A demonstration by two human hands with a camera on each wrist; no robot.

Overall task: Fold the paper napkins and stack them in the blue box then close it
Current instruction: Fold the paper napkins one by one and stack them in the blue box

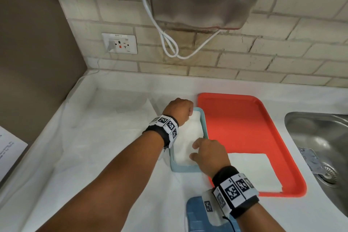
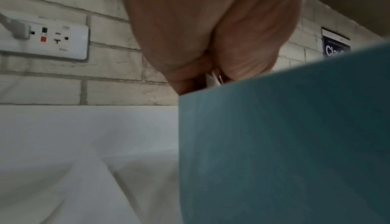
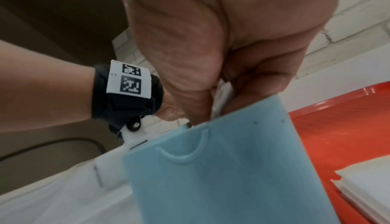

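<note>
Inside blue box (image 1: 204, 124): two hands, one napkin (image 1: 185, 137).

My arms are bare — no sleeves. Each wrist wears a black strap (image 1: 244, 207) carrying white blocks printed with black square markers (image 1: 166, 125), and a thin black cable (image 1: 230, 223) trails from the right one.

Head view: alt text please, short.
Both hands, left hand and right hand, lower a folded white paper napkin into an open light-blue plastic box beside a red plastic tray that holds more white napkins.
</note>
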